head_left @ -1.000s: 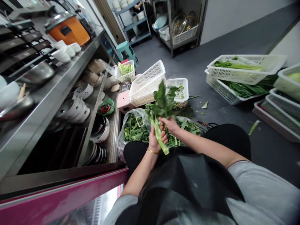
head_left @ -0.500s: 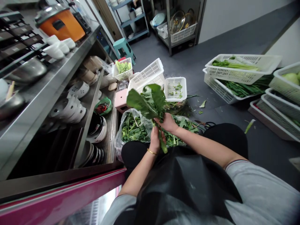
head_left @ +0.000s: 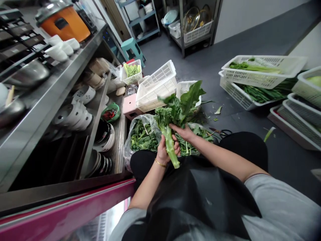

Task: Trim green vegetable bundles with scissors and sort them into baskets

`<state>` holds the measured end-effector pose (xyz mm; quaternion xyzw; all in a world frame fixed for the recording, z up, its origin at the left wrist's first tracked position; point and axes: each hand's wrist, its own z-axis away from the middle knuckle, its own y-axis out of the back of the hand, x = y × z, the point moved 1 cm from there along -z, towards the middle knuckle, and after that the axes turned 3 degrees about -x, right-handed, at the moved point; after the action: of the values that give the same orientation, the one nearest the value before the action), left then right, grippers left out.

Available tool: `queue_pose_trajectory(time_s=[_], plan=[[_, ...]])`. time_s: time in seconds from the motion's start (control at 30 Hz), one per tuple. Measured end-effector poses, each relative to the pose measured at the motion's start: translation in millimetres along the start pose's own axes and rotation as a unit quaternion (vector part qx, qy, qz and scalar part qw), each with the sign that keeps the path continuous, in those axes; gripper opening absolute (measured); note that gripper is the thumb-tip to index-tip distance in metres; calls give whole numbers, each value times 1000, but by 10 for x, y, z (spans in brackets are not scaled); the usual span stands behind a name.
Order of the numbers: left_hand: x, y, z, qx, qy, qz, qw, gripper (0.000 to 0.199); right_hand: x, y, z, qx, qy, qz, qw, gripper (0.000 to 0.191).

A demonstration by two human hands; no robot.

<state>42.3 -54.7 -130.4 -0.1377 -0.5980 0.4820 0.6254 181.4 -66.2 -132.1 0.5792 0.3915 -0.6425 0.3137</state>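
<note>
The left hand [head_left: 164, 151] grips the thick pale-green leafy vegetable stalk [head_left: 170, 147]; the right hand [head_left: 184, 131], just above, pinches its dark leaves.

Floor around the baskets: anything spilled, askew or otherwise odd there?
Yes. Loose leaf scraps lie scattered on the dark floor, another strip near the trays. One white basket sits tilted on a pink block. The left hand and right hand hold a leafy stalk.

Left hand [head_left: 164, 152]: centre frame, wrapped around thick pale stalk [head_left: 170, 147] of leafy green.
Right hand [head_left: 184, 131]: just above, pinching its leaves [head_left: 184, 103].
Plastic bag of greens [head_left: 142, 135]: floor, behind hands.
</note>
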Motion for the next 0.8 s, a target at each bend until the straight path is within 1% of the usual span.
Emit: queue_pose_trajectory(time_s=[0.03,0.1,0.13,0.17,0.23,0.27,0.3,0.33,0.4,0.43,0.5,0.57,0.63,0.7,0.73,0.8], plan=[[-7,-1,-19,35,-3,-20,999,49,5,0,0,-7,15,17,1000,37],[-7,-1,-61,124,-10,-40,991,37,35,5,24,-11,35,45,998,35],[-4,-6,-81,160,-4,-33,987,31,57,5,47,2,35,46,998,34],[1,-16,-98,179,8,-15,984,26,78,2,78,20,29,42,998,34],[24,-48,-123,177,31,49,982,27,111,-13,155,62,-4,1,998,36],[48,-62,-129,168,25,88,981,30,118,-23,195,72,-24,-38,996,38],[77,-71,-131,164,6,122,979,33,115,-31,230,66,-43,-82,994,41],[106,-72,-130,167,-18,143,975,35,104,-35,253,43,-61,-124,990,43],[139,-58,-119,188,-51,139,971,37,56,-26,255,-10,-88,-178,980,48],[135,-47,-112,197,-57,114,972,35,21,-13,229,-25,-89,-176,980,49],[82,-34,-96,202,-63,48,976,30,-59,12,133,-18,-70,-133,989,48],[4,-40,-78,189,-81,-4,979,28,-137,14,16,0,-26,-73,997,44],[-47,-63,-63,179,-93,-27,979,27,-179,-21,-64,-7,16,-29,999,40],[-40,-82,-61,185,-85,-11,979,24,-157,-66,-64,-1,33,-9,999,39],[-16,-84,-69,191,-74,9,979,23,-122,-85,-31,11,34,-3,999,38],[54,-61,-102,211,-56,53,974,25,-22,-105,78,10,34,36,999,38]])
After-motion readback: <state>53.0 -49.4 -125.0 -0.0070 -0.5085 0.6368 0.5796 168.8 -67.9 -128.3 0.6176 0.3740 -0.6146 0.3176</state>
